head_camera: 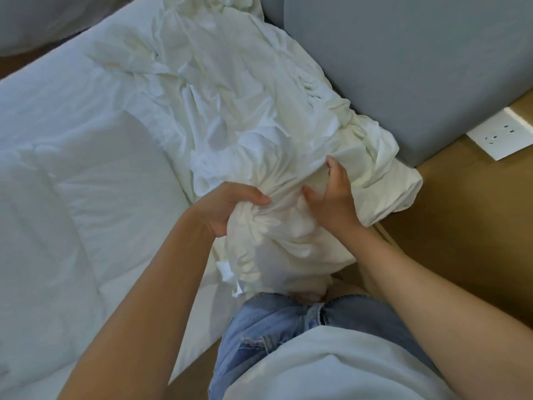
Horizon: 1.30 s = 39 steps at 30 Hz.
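Observation:
A crumpled white sheet (242, 111) lies in a long bunch along the head end of the bed, next to the grey headboard. Its near end hangs down in front of my legs. My left hand (227, 206) grips a gathered wad of this cloth, thumb on top and fingers curled under. My right hand (331, 197) holds the cloth just to the right, thumb and fingers spread and curled over a rounded bulge of fabric. The two hands are about a hand's width apart.
A white duvet (86, 174) covers the bed to the left. A padded grey headboard (403, 67) stands at the upper right, against a tan wall with a white socket plate (501, 134). Another white bedding bundle (31, 18) sits at the top left.

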### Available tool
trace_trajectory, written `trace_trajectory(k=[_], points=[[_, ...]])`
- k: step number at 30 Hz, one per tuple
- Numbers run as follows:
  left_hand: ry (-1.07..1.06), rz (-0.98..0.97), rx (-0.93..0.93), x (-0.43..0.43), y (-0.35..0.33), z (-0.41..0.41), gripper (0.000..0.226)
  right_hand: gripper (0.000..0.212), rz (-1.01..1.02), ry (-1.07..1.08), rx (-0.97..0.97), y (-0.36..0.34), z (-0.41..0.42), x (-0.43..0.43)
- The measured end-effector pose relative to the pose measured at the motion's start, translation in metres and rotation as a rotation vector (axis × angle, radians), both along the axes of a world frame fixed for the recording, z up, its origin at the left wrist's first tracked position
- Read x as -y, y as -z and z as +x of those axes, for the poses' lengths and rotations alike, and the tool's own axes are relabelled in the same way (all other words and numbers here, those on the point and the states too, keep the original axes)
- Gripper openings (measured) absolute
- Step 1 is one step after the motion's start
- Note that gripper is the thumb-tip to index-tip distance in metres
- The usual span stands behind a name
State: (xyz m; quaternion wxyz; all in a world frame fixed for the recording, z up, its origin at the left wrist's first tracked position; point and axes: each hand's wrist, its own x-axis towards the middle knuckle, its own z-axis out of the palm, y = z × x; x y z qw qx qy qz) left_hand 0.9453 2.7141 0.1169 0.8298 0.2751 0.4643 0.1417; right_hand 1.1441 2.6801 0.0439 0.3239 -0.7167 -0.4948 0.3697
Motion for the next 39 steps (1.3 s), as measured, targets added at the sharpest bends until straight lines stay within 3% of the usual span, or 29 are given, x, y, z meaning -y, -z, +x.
trace_trajectory(k=[2,5,7,10,13,15,20,23,25,26,27,29,30,32,34,37,39], points=[[-0.017,0.022,0.021,-0.006,-0.004,-0.008,0.039,0.067,0.026,-0.019,-0.006,0.001,-0.006,-0.009],[-0.079,0.067,0.042,-0.014,-0.007,-0.027,0.037,0.028,0.046,-0.107,0.131,0.004,-0.011,-0.023],[-0.060,0.098,0.000,-0.020,-0.010,-0.039,0.036,0.022,0.019,-0.142,0.194,0.005,-0.013,-0.029],[0.028,0.169,-0.396,-0.034,-0.005,-0.048,0.046,0.032,-0.135,-0.285,0.223,-0.003,-0.011,-0.033],[0.103,0.397,-0.883,-0.044,0.011,-0.046,0.026,0.039,-0.196,-0.355,0.266,-0.017,-0.007,-0.037],[0.080,0.440,-0.981,-0.047,0.018,-0.042,0.026,0.041,-0.169,-0.393,0.295,-0.030,-0.006,-0.041],[-0.337,0.256,-0.465,-0.046,0.000,-0.022,0.024,0.041,-0.035,-0.351,0.239,-0.069,0.007,-0.036],[-0.447,0.280,-0.170,-0.042,-0.015,-0.016,0.018,0.041,0.318,-0.112,0.199,-0.099,0.026,-0.034],[-0.423,0.269,-0.072,-0.035,-0.011,-0.008,0.018,0.036,0.456,-0.046,0.135,-0.101,0.031,-0.026],[-0.347,0.269,-0.163,-0.029,-0.001,-0.004,0.020,0.035,0.423,-0.070,0.109,-0.091,0.032,-0.021],[-0.184,0.305,-0.367,-0.024,0.011,0.001,0.026,0.034,0.268,-0.153,0.132,-0.074,0.032,-0.015],[0.277,0.334,-0.839,-0.003,0.045,0.008,0.035,0.032,-0.344,-0.486,0.412,-0.027,0.032,0.007],[0.408,0.290,-0.979,0.009,0.058,0.010,0.035,0.032,-0.551,-0.579,0.530,-0.005,0.035,0.019],[0.650,0.327,-0.995,0.025,0.072,0.014,0.022,0.035,-0.542,-0.577,0.634,0.009,0.039,0.030],[0.564,0.294,-0.896,0.033,0.074,0.015,0.008,0.034,-0.421,-0.473,0.519,0.014,0.039,0.037],[0.215,0.219,-0.773,0.032,0.060,0.017,0.016,0.021,-0.391,-0.440,0.193,0.013,0.031,0.044],[0.124,0.246,-0.684,0.027,0.043,0.016,0.019,0.027,-0.426,-0.477,0.055,0.007,0.022,0.048]])
